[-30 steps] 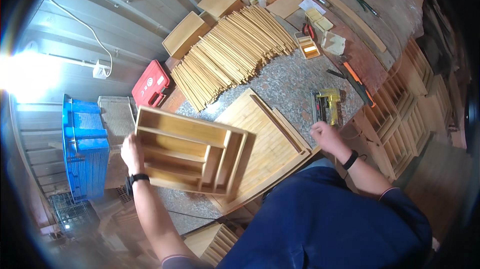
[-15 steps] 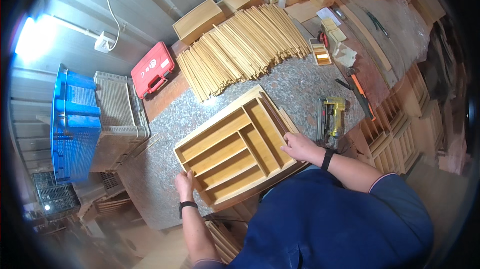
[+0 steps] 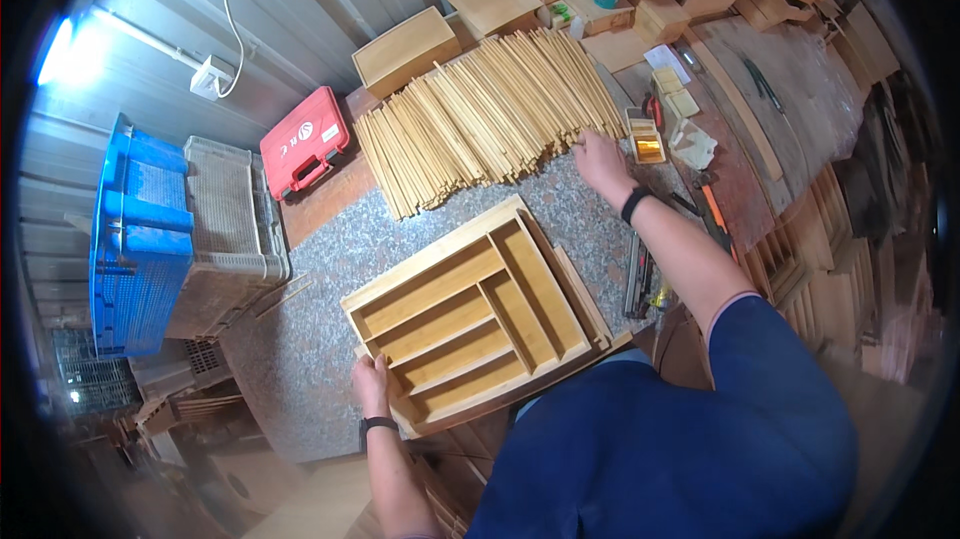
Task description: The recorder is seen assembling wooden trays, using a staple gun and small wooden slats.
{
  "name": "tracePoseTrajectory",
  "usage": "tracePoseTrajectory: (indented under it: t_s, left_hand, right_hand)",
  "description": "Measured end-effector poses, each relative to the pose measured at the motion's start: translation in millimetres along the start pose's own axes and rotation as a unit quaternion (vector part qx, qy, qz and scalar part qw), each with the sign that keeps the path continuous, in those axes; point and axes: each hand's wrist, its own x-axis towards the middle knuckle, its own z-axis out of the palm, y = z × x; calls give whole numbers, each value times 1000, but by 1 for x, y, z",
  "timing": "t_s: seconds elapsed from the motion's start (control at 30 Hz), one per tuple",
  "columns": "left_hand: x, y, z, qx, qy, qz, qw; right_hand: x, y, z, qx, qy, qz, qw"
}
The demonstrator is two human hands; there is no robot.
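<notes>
A wooden drawer organizer tray [image 3: 430, 252] with several compartments lies at a slant on the speckled tabletop, near my body. My left hand [image 3: 371, 385] is closed on its left edge, near the front corner. Beyond the tray, a wide row of thin wooden strips [image 3: 485, 119] lies side by side. My right hand [image 3: 603, 171] is stretched out to the right end of that row, with its fingers bent at the strips' near ends. Whether a strip is between those fingers is hard to make out.
A nail gun [image 3: 637, 279] lies under my right forearm, partly hidden. Beside the strips sits a small box of orange pieces [image 3: 647, 144]. A red case [image 3: 305, 144] and a blue crate [image 3: 145, 239] are at the left. Wooden boxes [image 3: 405, 49] stand behind the strips.
My right hand has left the tray's right side and moved forward to the strips. The left hand remains at the tray's left edge. The view has shifted slightly.
</notes>
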Motion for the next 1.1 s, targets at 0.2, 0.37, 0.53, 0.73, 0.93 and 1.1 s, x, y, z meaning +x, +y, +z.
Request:
tracePoseTrajectory:
  t_s: [0.2,0.37,0.53,0.73,0.93,1.1]
  left_hand:
    - [-11,15,5,-102,-11,-43,994]
    - [-7,16,13,-113,-12,-74,991]
    - [-7,0,16,-183,-16,-93,979]
    - [-49,17,-10,-280,3,-160,947]
    - [-38,103,-28,-251,254,4,934]
    - [-26,141,-28,-273,302,61,912]
  right_hand:
    - [69,15,26,-144,22,-10,989]
    - [83,10,26,-124,-19,6,992]
    - [89,-12,22,-121,-11,30,992]
    - [102,26,54,-57,-87,50,993]
    - [188,202,18,-52,-48,-85,994]
    - [176,170,92,203,-153,-20,967]
